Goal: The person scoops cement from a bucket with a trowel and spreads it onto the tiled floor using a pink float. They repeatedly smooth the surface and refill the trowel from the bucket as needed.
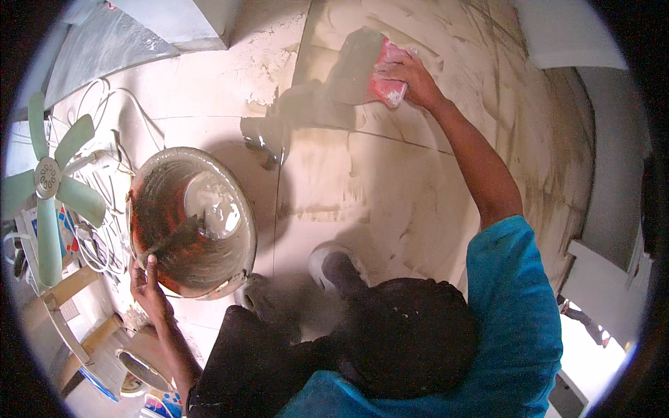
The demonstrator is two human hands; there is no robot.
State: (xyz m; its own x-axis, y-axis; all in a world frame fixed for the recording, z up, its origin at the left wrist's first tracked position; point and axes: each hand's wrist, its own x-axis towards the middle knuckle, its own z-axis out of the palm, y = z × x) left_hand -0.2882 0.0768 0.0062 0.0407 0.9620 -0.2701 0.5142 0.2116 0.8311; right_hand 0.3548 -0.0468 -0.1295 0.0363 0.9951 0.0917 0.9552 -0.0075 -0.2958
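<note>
Head view: right hand [411, 78] grips pink sponge [387, 78], long axis upper-left to lower-right; left hand [148, 284] grips bucket [191, 221] rim.

Soft warm daylight, glare at lower right; bucket [191, 223] casts faint shadow; fisheye bends edges, dark vignette
</note>
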